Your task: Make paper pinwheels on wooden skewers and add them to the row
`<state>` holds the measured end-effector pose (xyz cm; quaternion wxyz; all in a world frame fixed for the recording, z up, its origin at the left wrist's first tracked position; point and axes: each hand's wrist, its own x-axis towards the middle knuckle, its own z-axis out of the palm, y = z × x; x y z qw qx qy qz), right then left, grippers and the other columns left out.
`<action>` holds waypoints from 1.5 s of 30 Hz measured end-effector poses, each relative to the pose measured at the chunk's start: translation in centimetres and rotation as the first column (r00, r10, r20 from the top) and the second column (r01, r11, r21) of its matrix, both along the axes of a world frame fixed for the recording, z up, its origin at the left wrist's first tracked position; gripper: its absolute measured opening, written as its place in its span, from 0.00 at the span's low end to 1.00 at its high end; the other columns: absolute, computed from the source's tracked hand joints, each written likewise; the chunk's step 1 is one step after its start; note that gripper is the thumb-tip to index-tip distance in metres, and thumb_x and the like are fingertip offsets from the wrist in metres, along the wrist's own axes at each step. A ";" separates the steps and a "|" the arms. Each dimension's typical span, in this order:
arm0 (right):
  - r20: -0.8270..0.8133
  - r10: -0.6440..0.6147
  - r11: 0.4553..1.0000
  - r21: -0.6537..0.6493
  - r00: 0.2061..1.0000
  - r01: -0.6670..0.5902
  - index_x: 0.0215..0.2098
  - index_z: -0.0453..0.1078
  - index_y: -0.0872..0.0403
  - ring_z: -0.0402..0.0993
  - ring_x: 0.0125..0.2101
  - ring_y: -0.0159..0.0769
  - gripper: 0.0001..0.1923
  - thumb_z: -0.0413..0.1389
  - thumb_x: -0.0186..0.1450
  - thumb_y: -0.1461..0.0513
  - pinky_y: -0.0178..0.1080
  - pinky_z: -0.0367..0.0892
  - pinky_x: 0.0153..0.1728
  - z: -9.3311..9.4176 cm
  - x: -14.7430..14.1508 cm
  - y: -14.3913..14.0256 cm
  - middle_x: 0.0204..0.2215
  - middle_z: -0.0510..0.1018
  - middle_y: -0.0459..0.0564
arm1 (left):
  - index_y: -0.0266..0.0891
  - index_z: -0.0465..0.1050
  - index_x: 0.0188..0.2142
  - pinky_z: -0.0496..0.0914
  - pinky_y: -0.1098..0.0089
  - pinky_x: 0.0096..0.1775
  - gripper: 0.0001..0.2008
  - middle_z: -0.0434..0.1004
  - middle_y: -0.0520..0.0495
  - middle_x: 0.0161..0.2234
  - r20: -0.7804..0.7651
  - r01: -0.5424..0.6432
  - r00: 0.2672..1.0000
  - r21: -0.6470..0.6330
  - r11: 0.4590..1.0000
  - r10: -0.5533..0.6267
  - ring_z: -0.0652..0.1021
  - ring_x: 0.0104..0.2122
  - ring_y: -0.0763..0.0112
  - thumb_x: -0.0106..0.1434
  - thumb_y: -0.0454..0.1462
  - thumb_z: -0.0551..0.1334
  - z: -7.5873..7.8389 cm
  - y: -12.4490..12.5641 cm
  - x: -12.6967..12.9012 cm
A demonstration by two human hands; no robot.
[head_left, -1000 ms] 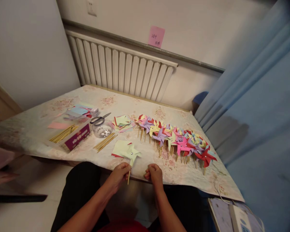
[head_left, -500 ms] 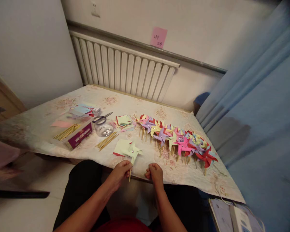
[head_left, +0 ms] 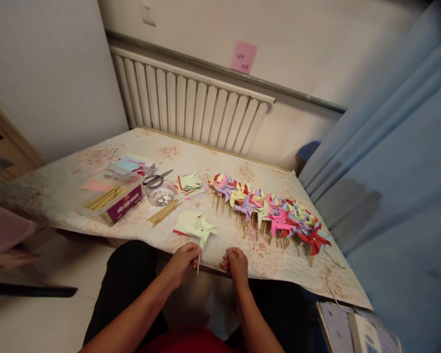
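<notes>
My left hand pinches the wooden stick of a pale green paper pinwheel at the table's near edge; the pinwheel's head lies over a pale green paper square. A short way to the right, my right hand is curled into a fist at the same edge, with nothing visible in it. Further right, a long row of finished pinwheels in red, pink, purple and yellow lies on the floral tablecloth.
Loose sticks, a clear bowl of pins, scissors, cut paper squares and a box of sticks sit left of centre. A radiator runs behind; a blue curtain hangs right.
The view has drifted slightly to the left. Both hands keep their places at the table edge, the left still holding the pinwheel's stick.
</notes>
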<state>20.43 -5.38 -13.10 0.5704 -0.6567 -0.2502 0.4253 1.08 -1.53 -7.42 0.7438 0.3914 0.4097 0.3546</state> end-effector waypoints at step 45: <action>-0.006 0.002 1.000 0.016 1.000 -0.002 0.25 0.66 0.55 0.66 0.10 0.29 0.12 0.57 0.52 0.54 0.30 0.59 0.12 0.3 -0.1 -0.1 0.12 0.72 0.42 | 0.38 0.63 0.22 0.54 0.73 0.25 0.18 0.62 0.57 0.16 -0.028 -0.013 1.000 -0.015 1.000 0.013 0.62 0.18 0.78 0.48 0.47 0.68 0.1 -0.2 0.1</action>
